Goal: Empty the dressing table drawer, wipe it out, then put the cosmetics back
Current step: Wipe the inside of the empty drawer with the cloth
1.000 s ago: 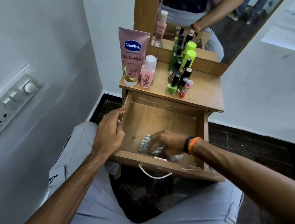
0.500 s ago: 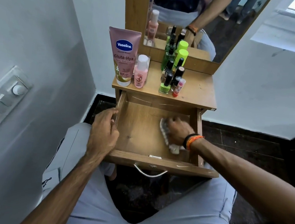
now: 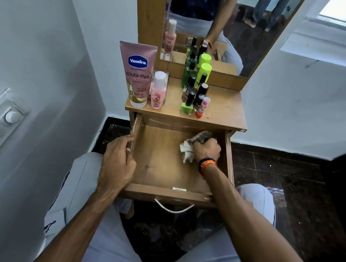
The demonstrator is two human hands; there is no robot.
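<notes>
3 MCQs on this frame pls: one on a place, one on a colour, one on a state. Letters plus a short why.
1. Where is the cloth?
A. on the tabletop
B. in the drawer, far right part
C. on the floor

2. What colour is the Vaseline tube?
A. pink
B. blue
C. black

3. What is the left hand doing?
A. hanging free
B. lifting a bottle
C. holding the drawer's left wall

Answers:
1 B: the right hand has its grip on the cloth against the drawer floor near the right wall.
2 A: the tube is pink, standing at the tabletop's left.
3 C: its fingers curl over the left wall.
</notes>
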